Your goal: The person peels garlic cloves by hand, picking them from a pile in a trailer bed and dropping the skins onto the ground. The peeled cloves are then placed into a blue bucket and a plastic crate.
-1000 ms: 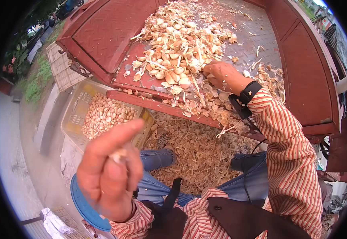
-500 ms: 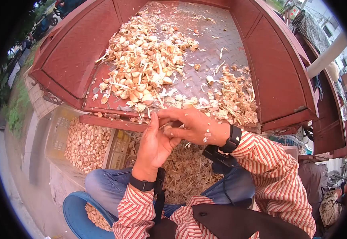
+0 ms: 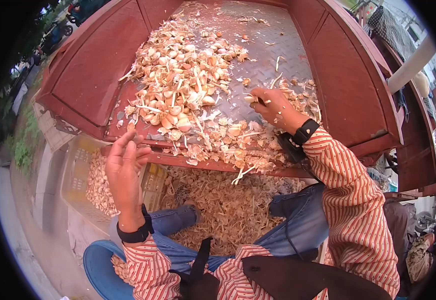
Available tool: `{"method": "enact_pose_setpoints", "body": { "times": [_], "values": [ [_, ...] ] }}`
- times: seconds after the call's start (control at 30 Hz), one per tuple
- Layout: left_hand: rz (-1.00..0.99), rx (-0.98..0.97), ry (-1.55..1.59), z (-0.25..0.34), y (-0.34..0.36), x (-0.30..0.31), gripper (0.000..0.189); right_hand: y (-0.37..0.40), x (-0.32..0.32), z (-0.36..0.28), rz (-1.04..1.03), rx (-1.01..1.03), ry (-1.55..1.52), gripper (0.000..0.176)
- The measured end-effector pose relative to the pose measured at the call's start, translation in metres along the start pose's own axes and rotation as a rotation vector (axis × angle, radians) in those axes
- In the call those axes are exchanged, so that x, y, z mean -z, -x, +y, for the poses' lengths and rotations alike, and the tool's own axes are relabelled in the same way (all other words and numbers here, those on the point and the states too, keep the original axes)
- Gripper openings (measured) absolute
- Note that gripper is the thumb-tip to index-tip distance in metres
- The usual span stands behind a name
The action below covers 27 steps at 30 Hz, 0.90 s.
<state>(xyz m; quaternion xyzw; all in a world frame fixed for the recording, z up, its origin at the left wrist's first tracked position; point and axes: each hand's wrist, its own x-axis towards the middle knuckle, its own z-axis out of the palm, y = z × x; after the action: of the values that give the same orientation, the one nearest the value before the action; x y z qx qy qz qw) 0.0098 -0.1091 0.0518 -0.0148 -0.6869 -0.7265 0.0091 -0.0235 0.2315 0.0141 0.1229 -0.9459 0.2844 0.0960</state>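
Garlic point(image 3: 183, 75): my right hand point(image 3: 278, 107), 2 o'clock, now pinches the loose clove point(image 3: 250, 99); left hand point(image 3: 124, 172) split off to 9 o'clock, half-open, looks empty. One less on bed point(image 3: 265, 57).

The cart bed point(image 3: 263, 52) is made of metal, with a raised pattern; its surface is partly grey and partly reddish. Low red walls stand along its sides. On its left part lies a large heap of garlic cloves point(image 3: 178, 90), mixed with dry skins and thin stalks. Along the front edge is spread a layer of papery skins point(image 3: 238, 150), and one pale stalk point(image 3: 242, 175) hangs over this edge. On the right, near the wall, lie more dry skins point(image 3: 305, 95). Between them and the heap, one short stalk point(image 3: 278, 63) and a small brownish piece point(image 3: 246, 81) lie separately. Small flakes are scattered toward the back.
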Motion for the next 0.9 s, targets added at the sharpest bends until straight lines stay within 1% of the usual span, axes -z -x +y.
{"method": "enact_pose_setpoints", "body": {
  "times": [0.03, 0.07, 0.1, 0.13, 0.2, 0.3, 0.33, 0.43, 0.47, 0.57, 0.6, 0.67, 0.7, 0.73, 0.77, 0.8, 0.9],
  "values": [
    [-0.114, -0.007, -0.009, -0.005, 0.001, -0.026, 0.035, 0.005, 0.003, -0.017, -0.045, 0.000, -0.023, 0.015],
    [-0.220, 0.025, 0.001, -0.012, 0.001, -0.049, 0.040, 0.010, 0.006, -0.033, -0.090, 0.000, -0.046, 0.015],
    [-0.262, 0.071, -0.005, -0.014, 0.005, -0.073, 0.043, 0.016, 0.006, -0.046, -0.133, -0.002, -0.069, 0.016],
    [-0.310, 0.053, -0.001, -0.021, 0.007, -0.092, 0.045, 0.023, 0.006, -0.056, -0.132, 0.048, -0.064, 0.017],
    [-0.409, 0.017, -0.001, -0.035, 0.011, -0.117, 0.040, 0.036, 0.002, -0.072, -0.125, 0.142, -0.054, 0.019],
    [-0.426, -0.095, -0.159, -0.051, 0.021, -0.122, 0.030, 0.051, -0.006, -0.081, -0.175, 0.136, 0.110, 0.021],
    [-0.378, -0.146, -0.138, -0.053, 0.024, -0.122, 0.019, 0.053, -0.008, -0.082, -0.177, 0.148, 0.149, 0.021],
    [-0.363, 0.100, 0.161, -0.049, 0.036, -0.117, 0.016, 0.058, -0.010, -0.083, -0.168, 0.165, 0.279, 0.022],
    [-0.381, 0.067, 0.127, -0.051, 0.035, -0.120, 0.014, 0.060, -0.009, -0.082, -0.170, 0.170, 0.329, 0.023],
    [-0.452, 0.134, 0.122, -0.042, 0.041, -0.096, 0.015, 0.069, -0.010, -0.089, -0.168, 0.296, 0.215, 0.024],
    [-0.382, 0.145, 0.198, -0.042, 0.040, -0.088, 0.015, 0.069, -0.002, -0.089, -0.322, 0.204, 0.207, 0.026],
    [-0.216, 0.106, 0.244, -0.040, 0.029, -0.052, 0.017, 0.066, 0.003, -0.073, -0.074, 0.062, 0.156, 0.025],
    [-0.076, 0.046, 0.186, -0.036, 0.021, -0.028, 0.017, 0.064, 0.005, -0.062, 0.048, -0.011, 0.128, 0.025],
    [0.060, 0.033, -0.007, -0.033, 0.013, 0.006, 0.017, 0.061, 0.007, -0.048, 0.141, 0.026, 0.273, 0.024],
    [0.129, -0.036, -0.289, -0.042, -0.001, 0.053, 0.018, 0.056, 0.010, -0.032, 0.237, 0.063, 0.418, 0.024],
    [0.194, -0.108, -0.574, -0.050, -0.009, 0.088, 0.020, 0.053, 0.010, -0.025, 0.336, 0.099, 0.562, 0.025],
    [0.345, -0.227, -0.920, -0.042, -0.004, 0.110, 0.023, 0.048, 0.008, -0.032, -0.072, -0.056, 0.390, 0.024]
  ]
}}
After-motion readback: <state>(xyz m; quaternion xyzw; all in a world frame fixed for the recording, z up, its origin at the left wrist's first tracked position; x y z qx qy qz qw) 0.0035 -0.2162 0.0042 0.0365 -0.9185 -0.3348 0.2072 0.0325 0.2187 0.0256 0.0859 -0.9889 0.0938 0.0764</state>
